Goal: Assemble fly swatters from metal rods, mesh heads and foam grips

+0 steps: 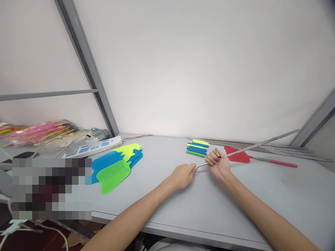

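Observation:
A thin telescopic metal rod (256, 145) slants up to the right above the table, held in both hands. My left hand (184, 175) pinches its lower end. Further up, my right hand (218, 164) has its fingers curled round the rod. Behind the right hand lies a red fly swatter (239, 155) with a metal shaft and a red grip. Beyond the hands is a small stack of blue, green and yellow grip sleeves (196, 149). Left of my left hand lie perforated swatter heads: a green head (113, 177), a blue head (107, 162) and a yellow head (128, 152).
Several metal rods (285, 150) lie along the back right of the grey table (157, 205). A white power strip (91, 146) with cables is at the back left. Colourful bagged goods (44, 132) are piled behind it. Metal frame posts (86, 62) stand at the wall.

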Demonstrator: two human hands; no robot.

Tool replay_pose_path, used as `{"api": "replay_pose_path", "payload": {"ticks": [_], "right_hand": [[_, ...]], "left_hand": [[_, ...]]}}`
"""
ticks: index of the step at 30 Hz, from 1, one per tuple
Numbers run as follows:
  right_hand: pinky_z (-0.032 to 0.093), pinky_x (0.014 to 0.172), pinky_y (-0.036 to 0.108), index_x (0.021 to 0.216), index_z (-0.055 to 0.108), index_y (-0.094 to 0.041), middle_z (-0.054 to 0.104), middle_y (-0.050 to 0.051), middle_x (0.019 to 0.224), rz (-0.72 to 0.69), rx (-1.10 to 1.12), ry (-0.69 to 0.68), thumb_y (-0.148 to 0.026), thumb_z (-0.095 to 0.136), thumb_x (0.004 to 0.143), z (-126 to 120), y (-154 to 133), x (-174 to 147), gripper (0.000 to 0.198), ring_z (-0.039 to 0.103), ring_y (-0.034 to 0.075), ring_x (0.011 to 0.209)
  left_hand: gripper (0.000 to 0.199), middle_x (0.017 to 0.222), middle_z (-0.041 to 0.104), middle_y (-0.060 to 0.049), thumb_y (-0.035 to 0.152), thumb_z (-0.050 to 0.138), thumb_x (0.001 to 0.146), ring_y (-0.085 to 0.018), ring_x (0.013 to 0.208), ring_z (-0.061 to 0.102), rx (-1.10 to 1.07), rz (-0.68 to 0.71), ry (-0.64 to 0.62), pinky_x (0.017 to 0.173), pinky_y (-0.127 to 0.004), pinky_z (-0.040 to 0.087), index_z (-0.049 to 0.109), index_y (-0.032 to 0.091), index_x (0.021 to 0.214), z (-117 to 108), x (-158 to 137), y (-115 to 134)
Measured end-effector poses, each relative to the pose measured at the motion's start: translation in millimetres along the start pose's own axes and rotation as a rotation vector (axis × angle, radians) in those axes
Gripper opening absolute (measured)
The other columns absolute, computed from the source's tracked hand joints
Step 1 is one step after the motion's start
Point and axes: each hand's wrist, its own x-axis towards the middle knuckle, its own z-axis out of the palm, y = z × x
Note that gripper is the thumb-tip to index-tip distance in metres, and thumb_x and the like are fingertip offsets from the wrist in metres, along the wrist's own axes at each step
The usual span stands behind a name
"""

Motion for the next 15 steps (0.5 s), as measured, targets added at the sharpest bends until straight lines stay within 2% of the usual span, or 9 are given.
{"api": "replay_pose_path", "payload": {"ticks": [7, 15], "right_hand": [[0.020, 0.031, 0.019, 0.051, 0.024, -0.017, 0.014, -0.008, 0.041, -0.030, -0.032, 0.008, -0.022, 0.043, 0.073, 1.3, 4.3, -3.0, 0.029, 0.017, 0.005, 0.033], [0.020, 0.031, 0.019, 0.052, 0.024, -0.017, 0.014, -0.008, 0.041, -0.027, -0.023, 0.019, -0.021, 0.043, 0.073, 1.3, 7.3, -4.5, 0.029, 0.017, 0.005, 0.033]], "left_hand": [[0.043, 0.070, 0.054, -0.003, 0.040, 0.008, 0.083, -0.015, 0.061, 0.048, -0.016, -0.011, -0.057, 0.052, -0.024, 0.030, 0.045, 0.020, 0.080, -3.5, -0.7, 0.8], [0.045, 0.070, 0.054, -0.004, 0.041, 0.007, 0.083, -0.015, 0.061, 0.048, -0.025, 0.004, -0.056, 0.051, -0.024, 0.030, 0.046, 0.020, 0.080, -0.9, -0.2, -1.3]]}}
